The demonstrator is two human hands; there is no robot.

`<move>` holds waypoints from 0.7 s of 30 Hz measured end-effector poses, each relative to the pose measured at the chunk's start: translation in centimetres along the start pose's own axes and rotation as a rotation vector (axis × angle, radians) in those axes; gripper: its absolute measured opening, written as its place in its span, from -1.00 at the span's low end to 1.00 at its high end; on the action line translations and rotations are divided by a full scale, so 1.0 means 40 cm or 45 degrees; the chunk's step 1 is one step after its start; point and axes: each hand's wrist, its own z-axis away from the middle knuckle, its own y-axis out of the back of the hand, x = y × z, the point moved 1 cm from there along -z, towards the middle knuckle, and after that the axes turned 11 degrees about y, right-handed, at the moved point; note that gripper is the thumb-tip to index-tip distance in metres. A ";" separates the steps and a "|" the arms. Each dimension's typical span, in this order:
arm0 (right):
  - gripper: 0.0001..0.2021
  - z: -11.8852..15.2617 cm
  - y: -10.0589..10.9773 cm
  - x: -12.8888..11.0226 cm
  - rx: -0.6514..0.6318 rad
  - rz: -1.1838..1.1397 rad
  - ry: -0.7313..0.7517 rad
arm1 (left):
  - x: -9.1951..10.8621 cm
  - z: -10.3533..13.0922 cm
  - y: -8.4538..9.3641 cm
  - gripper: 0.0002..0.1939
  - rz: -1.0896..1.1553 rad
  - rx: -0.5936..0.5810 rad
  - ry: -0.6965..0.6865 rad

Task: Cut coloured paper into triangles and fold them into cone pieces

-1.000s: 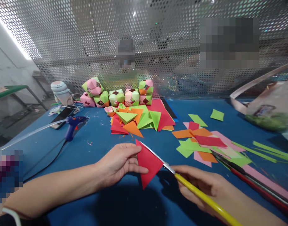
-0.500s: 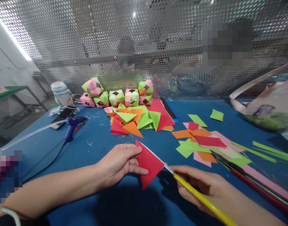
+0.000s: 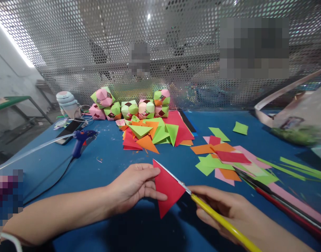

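My left hand pinches a red folded paper triangle between thumb and fingers, one point of it facing down. My right hand is closed around yellow-handled scissors, whose metal blades run along the triangle's upper right edge. The two hands are apart, with the paper and blades between them. Beyond the hands lies a pile of folded green, orange and red paper. To the right are loose paper scraps in green, orange, red and pink.
A blue glue gun with its cord and a phone lie at the left. Paper balls stand along the perforated metal screen. A red-and-black tool and green strips are at the right, near a bag.
The red triangle, the scissors and both hands have shifted slightly down in view. The grip of each hand looks the same.
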 end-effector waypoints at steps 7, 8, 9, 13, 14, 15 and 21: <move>-0.67 -0.002 0.002 0.007 -0.017 -0.021 0.029 | 0.000 0.001 -0.005 -0.83 0.013 0.017 0.008; -0.67 -0.002 0.002 0.011 -0.006 -0.025 0.045 | -0.001 0.003 -0.007 -0.84 0.009 0.029 0.013; -0.66 -0.002 0.003 0.015 0.004 -0.024 0.064 | -0.001 0.004 -0.009 -0.84 0.001 0.039 0.021; -0.66 -0.002 -0.001 0.011 -0.023 0.055 0.101 | -0.005 0.008 -0.013 -0.84 -0.039 0.058 0.063; -0.66 -0.002 -0.002 0.006 -0.028 0.087 0.109 | -0.006 0.008 -0.012 -0.84 -0.041 0.059 0.065; -0.65 -0.001 -0.002 0.002 -0.024 0.121 0.121 | -0.007 0.007 -0.011 -0.84 -0.040 0.057 0.061; -0.59 -0.008 0.056 0.034 0.240 0.593 0.333 | -0.011 -0.008 0.004 -0.84 -0.004 0.016 -0.005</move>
